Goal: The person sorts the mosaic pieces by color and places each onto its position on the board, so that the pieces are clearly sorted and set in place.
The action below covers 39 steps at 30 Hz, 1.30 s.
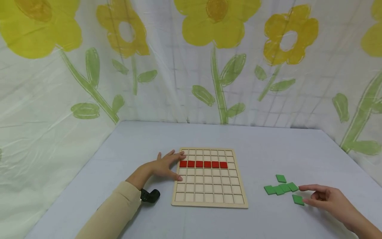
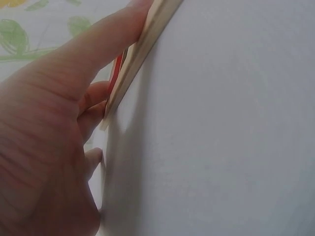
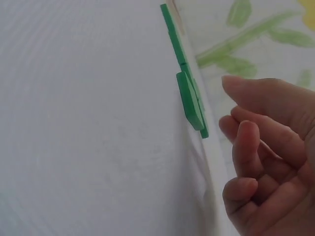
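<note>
In the head view, soft light is falling on the table (image 1: pixel 215 136), and the left hand (image 1: pixel 164 166) is casting a faint shadow. Both wrist views are looking dimmer and greyer, and in the right one the curtain (image 3: pixel 209 32) is appearing blurred.

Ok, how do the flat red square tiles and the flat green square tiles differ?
The flat red square tiles sit in the pale wooden grid board; the flat green square tiles lie loose on the white tabletop. The red tiles form one straight row; the green tiles form an uneven cluster. Both are plain, single-coloured squares.
</note>
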Each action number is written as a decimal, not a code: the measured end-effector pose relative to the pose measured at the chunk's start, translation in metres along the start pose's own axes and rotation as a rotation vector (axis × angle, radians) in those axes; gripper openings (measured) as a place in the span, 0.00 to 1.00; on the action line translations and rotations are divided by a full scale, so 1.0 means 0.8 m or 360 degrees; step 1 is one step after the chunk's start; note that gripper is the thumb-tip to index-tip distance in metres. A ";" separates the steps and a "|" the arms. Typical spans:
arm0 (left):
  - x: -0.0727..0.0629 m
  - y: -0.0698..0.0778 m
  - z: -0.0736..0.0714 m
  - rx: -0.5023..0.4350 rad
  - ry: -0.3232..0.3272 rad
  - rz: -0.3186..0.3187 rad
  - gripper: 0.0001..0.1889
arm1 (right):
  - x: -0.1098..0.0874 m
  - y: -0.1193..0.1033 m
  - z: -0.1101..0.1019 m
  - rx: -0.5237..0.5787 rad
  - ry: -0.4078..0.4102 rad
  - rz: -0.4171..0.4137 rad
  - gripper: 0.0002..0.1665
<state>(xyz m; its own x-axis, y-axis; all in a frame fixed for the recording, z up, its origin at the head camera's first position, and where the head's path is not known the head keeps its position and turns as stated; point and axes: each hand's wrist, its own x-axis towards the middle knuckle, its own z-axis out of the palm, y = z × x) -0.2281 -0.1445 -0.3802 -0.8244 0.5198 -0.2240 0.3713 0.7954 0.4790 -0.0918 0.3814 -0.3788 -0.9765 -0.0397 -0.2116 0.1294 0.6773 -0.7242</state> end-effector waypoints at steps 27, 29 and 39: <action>0.001 -0.001 0.000 -0.0003 0.0000 0.0005 0.46 | 0.005 0.027 0.014 -0.0100 0.0156 -0.0421 0.16; 0.001 -0.001 -0.001 -0.0006 -0.0002 0.0006 0.46 | 0.005 0.027 0.015 -0.0097 0.0170 -0.0472 0.13; 0.001 -0.001 0.000 -0.0010 -0.0006 -0.0013 0.47 | 0.005 0.025 0.012 -0.0187 0.0196 -0.0504 0.11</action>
<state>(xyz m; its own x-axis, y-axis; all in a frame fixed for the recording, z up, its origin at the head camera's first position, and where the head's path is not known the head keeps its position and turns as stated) -0.2292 -0.1449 -0.3806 -0.8256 0.5147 -0.2312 0.3620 0.7975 0.4826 -0.0913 0.3876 -0.4008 -0.9794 -0.1772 0.0968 -0.1965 0.7259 -0.6591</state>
